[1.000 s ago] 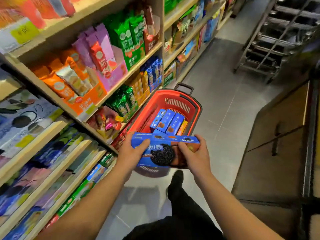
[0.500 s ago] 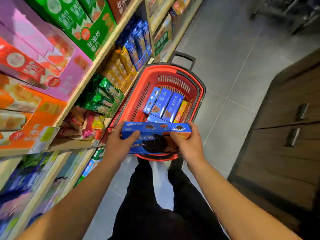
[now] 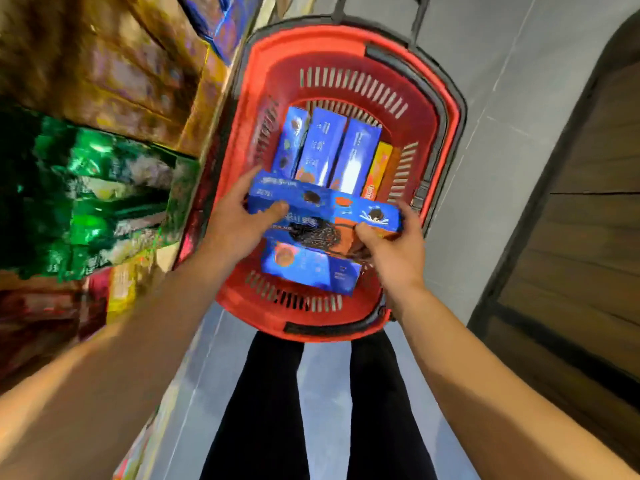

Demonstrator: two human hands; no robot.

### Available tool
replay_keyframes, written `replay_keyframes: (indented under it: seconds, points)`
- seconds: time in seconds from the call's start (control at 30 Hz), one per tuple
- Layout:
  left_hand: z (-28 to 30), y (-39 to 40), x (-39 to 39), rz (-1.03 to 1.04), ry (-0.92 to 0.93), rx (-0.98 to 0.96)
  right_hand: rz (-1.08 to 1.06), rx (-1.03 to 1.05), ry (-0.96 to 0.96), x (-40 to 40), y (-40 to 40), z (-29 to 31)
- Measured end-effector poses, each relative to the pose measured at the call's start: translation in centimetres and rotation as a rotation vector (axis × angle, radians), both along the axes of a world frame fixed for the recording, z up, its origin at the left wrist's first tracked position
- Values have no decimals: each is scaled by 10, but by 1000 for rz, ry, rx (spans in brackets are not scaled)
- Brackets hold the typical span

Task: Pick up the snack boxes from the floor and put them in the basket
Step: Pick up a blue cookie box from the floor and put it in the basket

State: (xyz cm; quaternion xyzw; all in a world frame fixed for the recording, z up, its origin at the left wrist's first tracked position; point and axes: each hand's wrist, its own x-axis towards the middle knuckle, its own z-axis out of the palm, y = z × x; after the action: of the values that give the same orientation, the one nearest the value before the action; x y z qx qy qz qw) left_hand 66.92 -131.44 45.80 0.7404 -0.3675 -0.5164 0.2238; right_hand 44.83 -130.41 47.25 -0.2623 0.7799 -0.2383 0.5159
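Two hands held one blue box level over the red basket, inside the rim and above its near half. Left hand clamped the left end, thumb on the front face, a finger stretched along the top edge. Right hand gripped the right end, thumb pressed under the corner, remaining fingers hidden behind the cardboard. Printed on the front: a large dark cookie.

Directly beneath, another blue box lay flat on the basket floor near the closest wall. Farther in, three blue boxes stood side by side on edge, touching, with an orange box pressed against the rightmost. Black handle raised at the far end, partly cut off by the top of the frame.

Basket rested on grey floor tiles, just beyond two legs in black trousers. Close on the left, shelves crowded with packets, green bags among them, all smeared by motion blur, labels unreadable. On the right, a dark wooden cabinet. No boxes seen on the visible floor.
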Motion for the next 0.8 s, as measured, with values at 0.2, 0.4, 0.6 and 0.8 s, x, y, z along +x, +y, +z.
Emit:
replay_keyframes:
  seconds: [0.2, 0.4, 0.6, 0.8]
  points:
    - [-111, -30, 12, -44, -9, -39, 30, -3, 48, 11, -26, -104]
    - [-184, -4, 12, -137, 7, 95, 146, 77, 112, 2, -8, -182]
    - [-190, 33, -2, -289, -61, 282, 365, 313, 84, -6, 29, -190]
    - [-140, 22, -3, -352, -106, 356, 604, 350, 180, -2, 23, -144]
